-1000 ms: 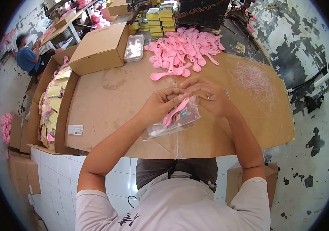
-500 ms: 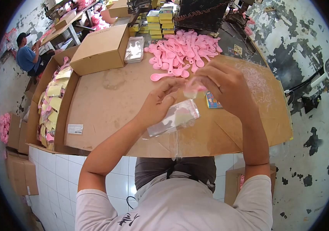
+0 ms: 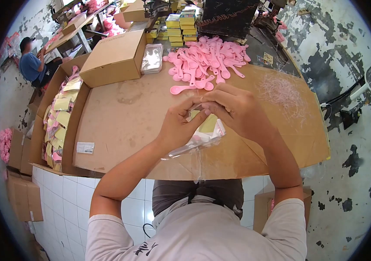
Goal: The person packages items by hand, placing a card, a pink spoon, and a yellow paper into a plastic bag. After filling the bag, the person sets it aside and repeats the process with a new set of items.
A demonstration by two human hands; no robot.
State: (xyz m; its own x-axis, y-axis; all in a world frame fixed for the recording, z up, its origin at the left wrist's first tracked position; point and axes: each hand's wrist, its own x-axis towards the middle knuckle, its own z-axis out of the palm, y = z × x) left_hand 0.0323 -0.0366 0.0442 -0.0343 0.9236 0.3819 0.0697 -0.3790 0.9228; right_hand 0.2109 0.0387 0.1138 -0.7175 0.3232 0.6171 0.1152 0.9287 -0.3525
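left hand (image 3: pixel 177 125) and right hand (image 3: pixel 241 109) pinching yellow packet (image 3: pixel 209 125), grips nearly meeting, clear bags (image 3: pixel 188 149) just below, spoons (image 3: pixel 207 58) heaped beyond, filled carton (image 3: pixel 76 126) far left

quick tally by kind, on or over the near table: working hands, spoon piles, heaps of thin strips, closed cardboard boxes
left hand and right hand: 2
pink spoon pile: 1
heap of thin strips: 1
closed cardboard box: 1
total: 5

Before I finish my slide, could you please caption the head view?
Left hand and right hand meet at clear plastic packaging, pink spoons heaped beyond.
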